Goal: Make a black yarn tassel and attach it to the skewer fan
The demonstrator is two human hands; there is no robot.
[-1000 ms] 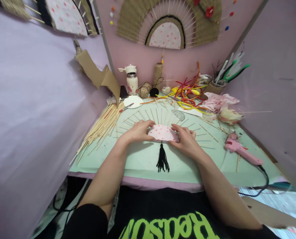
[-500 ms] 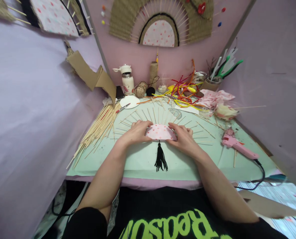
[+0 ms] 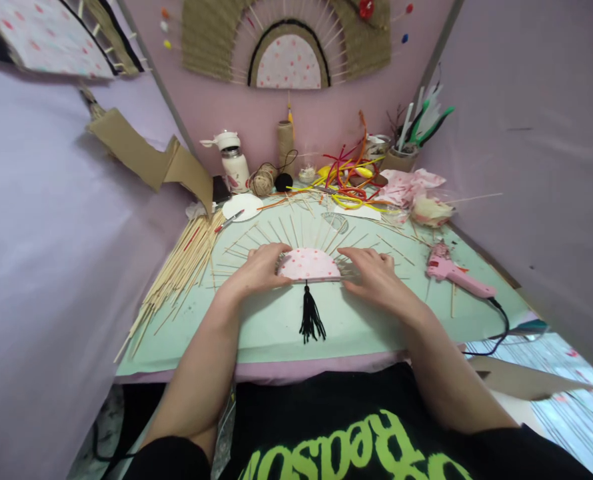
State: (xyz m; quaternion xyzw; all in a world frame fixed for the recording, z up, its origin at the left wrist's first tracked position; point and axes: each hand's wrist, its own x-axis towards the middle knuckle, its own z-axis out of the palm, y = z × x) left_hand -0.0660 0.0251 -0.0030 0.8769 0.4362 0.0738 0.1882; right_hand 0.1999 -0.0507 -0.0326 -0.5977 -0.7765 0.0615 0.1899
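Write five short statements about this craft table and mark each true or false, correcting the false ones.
1. The left hand touches the dotted half-circle. True.
2. The right hand grips the pink glue gun. False: it is open beside the dotted half-circle.
3. The black tassel lies on the near side of the dotted half-circle. True.
4. The stick bundle lies on the table's right side. False: it lies on the left.
5. A pen lies partly across the white oval. True.

We saw that the shirt (image 3: 321, 397) was black, and its front carried big, rounded lettering (image 3: 394, 427) of bright yellow-green colour. The sleeves (image 3: 169, 459) were also black and ended near the elbows (image 3: 204, 437). The left hand (image 3: 261, 265) and the right hand (image 3: 375, 275) were both bare.
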